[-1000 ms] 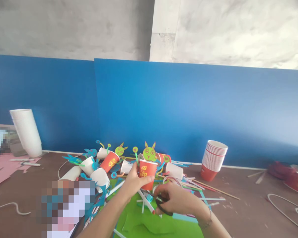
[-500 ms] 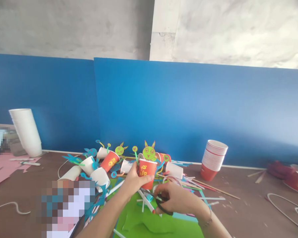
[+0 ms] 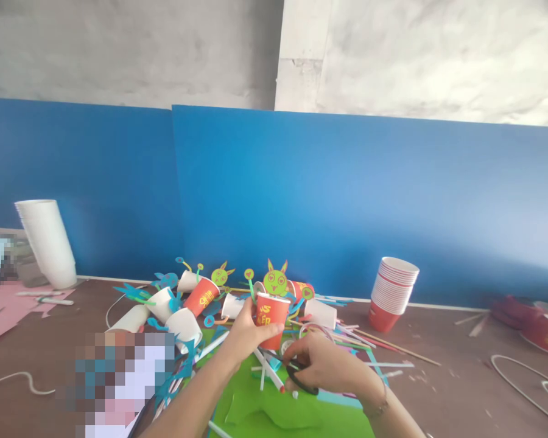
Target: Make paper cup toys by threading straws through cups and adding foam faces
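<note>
Upright in my left hand [image 3: 249, 334] is a red paper cup [image 3: 272, 313], fingers wrapped round its left side and thumb across its front. A green paper face with pointed ears [image 3: 275, 281] rises above the rim, with a round green piece on a straw [image 3: 249, 275] at its left. My right hand [image 3: 317, 362] grips black-handled scissors [image 3: 305, 380], whose blades point left beneath the cup's base. Whether the blades touch the cup, I cannot tell. Below both hands lies green paper [image 3: 296, 420] with a white marker [image 3: 270, 371] on it.
Several white cups [image 3: 182, 328] and another red cup [image 3: 202, 297] lie behind and left, amid straws and blue paper cutouts. A cup stack [image 3: 393, 292] stands at right, a tall white stack [image 3: 45, 243] at far left. A blue panel [image 3: 347, 201] closes off the back.
The red cup and its green face have shifted very slightly right, with a small turn. Both hands keep their hold and nearly the same place.
</note>
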A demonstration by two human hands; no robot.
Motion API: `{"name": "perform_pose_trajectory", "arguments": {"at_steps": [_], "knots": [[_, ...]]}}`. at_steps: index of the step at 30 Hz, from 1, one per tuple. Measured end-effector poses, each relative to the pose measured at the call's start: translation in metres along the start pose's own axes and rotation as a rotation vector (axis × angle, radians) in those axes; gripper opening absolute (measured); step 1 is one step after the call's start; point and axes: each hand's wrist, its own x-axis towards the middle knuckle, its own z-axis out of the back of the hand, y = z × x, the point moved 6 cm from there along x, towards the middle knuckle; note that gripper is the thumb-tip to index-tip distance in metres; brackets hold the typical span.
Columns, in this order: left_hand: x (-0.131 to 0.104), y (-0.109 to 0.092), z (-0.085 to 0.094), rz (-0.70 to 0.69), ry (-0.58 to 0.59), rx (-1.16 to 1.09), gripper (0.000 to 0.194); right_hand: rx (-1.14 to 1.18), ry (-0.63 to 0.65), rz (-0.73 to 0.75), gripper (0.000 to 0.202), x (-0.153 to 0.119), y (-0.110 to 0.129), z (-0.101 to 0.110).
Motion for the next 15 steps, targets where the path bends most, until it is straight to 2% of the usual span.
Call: {"name": "perform_pose_trajectory", "arguments": {"at_steps": [3,7,15], "knots": [[-0.0004,-0.0022,0.0004,-0.006,-0.006,-0.026,0.064,-0.010,-0.012,-0.002,0.012,-0.0001,0.0005,0.0003],[-0.0015,-0.0056,0.0014,-0.012,-0.017,-0.037,0.063,-0.038,-0.039,-0.024,0.021,0.0005,-0.0008,0.0016],[-0.0021,-0.0057,0.0010,-0.014,-0.010,-0.043,0.062,-0.039,0.014,-0.076,0.024,-0.0008,-0.0093,-0.0001]]}}
